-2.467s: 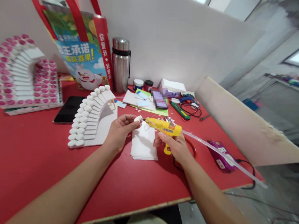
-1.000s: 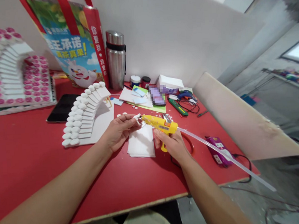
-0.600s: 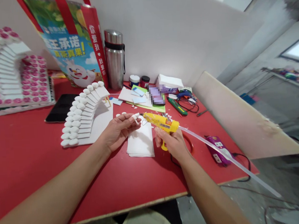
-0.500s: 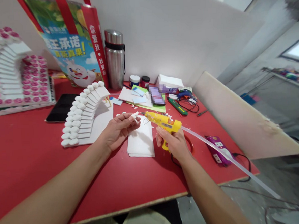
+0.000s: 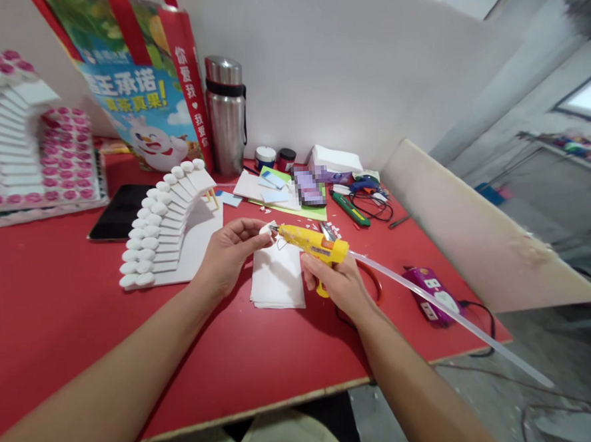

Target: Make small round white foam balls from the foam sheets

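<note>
My left hand [image 5: 230, 255] pinches a small white piece [image 5: 267, 231], partly hidden by the fingers, so its exact kind is unclear. My right hand [image 5: 340, 281] is wrapped round the handle of a yellow glue gun [image 5: 313, 241]. The gun's metal nozzle meets the white piece or sits right at it. A long clear glue stick [image 5: 430, 299] juts from the gun's back. Under both hands lies a stack of white paper sheets [image 5: 278, 282]. Left of my left hand stands a white curved model staircase [image 5: 173, 232], edged with white round pieces.
A second staircase model with pink rosettes [image 5: 68, 155] stands far left, near a black tablet [image 5: 117, 215]. Behind are a shopping bag [image 5: 142, 90], a steel flask [image 5: 227, 118] and paint jars [image 5: 265, 157]. A green cutter [image 5: 351, 209] and a purple power strip [image 5: 430, 293] lie right.
The glue gun has shifted left, bringing its nozzle to the white piece. My left hand has turned slightly, still pinching that piece.
</note>
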{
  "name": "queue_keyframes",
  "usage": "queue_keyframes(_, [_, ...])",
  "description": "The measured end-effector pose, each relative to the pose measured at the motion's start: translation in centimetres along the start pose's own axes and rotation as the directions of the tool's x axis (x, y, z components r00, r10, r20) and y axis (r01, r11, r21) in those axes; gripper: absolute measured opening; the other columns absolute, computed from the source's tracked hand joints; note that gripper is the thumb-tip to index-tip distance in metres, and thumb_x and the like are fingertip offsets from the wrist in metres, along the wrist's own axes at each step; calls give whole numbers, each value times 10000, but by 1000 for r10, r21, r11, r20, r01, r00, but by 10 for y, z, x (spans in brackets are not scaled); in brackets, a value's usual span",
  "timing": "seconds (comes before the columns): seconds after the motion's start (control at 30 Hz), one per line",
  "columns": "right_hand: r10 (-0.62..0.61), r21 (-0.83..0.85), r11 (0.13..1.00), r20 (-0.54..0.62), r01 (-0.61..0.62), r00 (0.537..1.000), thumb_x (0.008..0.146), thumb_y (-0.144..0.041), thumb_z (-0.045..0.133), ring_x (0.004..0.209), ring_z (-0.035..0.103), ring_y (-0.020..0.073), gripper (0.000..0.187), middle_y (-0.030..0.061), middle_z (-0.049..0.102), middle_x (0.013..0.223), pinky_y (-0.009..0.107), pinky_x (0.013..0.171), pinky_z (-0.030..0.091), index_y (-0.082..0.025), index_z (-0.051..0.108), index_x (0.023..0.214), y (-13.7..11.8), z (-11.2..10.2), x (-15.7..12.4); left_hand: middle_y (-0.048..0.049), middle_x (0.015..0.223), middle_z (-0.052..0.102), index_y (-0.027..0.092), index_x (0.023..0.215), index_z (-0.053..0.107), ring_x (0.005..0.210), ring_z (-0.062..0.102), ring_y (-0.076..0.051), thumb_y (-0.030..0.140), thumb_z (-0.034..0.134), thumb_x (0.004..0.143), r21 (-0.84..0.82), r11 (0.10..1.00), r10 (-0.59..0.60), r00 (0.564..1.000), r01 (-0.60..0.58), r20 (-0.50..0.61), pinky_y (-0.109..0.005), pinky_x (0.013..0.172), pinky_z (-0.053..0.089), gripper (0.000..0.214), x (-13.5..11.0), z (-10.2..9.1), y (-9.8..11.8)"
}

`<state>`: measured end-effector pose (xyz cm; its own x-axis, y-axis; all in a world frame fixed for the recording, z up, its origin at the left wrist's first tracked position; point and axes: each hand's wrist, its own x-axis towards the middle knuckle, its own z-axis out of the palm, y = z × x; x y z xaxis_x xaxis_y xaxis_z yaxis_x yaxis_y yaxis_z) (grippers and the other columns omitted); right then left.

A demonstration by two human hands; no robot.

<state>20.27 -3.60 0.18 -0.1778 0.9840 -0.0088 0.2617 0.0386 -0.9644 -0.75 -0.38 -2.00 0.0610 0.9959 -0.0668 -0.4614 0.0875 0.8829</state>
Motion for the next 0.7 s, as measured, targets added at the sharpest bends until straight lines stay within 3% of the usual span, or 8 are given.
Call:
queue_keyframes(0.3, [-51,-58,997,-25,49,998,937,-528,625,472,481,119,532,0,532,482,264,496,372,-194,570,527,-3,0,-1,-52,836,785,164,906,746,749,719,-148,241,907,702,-34,999,-26,1000,26,15,-243,693,527,271,0,0,-1])
queue_keyframes(0.6, [-65,-28,998,-56,63,996,940,-515,630,494,504,123,515,3,545,493,264,520,398,-193,572,542,-5,-1,1,-62,833,784,144,868,745,796,735,-161,220,907,707,-112,993,-24,999,29,49,-296,836,565,241,1,2,2])
queue_keyframes(0.7, [-59,-5,998,-83,59,995,949,-520,623,504,521,127,488,5,565,517,266,520,403,-186,612,593,-5,-5,1,-75,842,784,130,852,742,810,733,-156,203,909,705,-152,985,-70,995,81,77,-289,854,573,234,1,3,4])
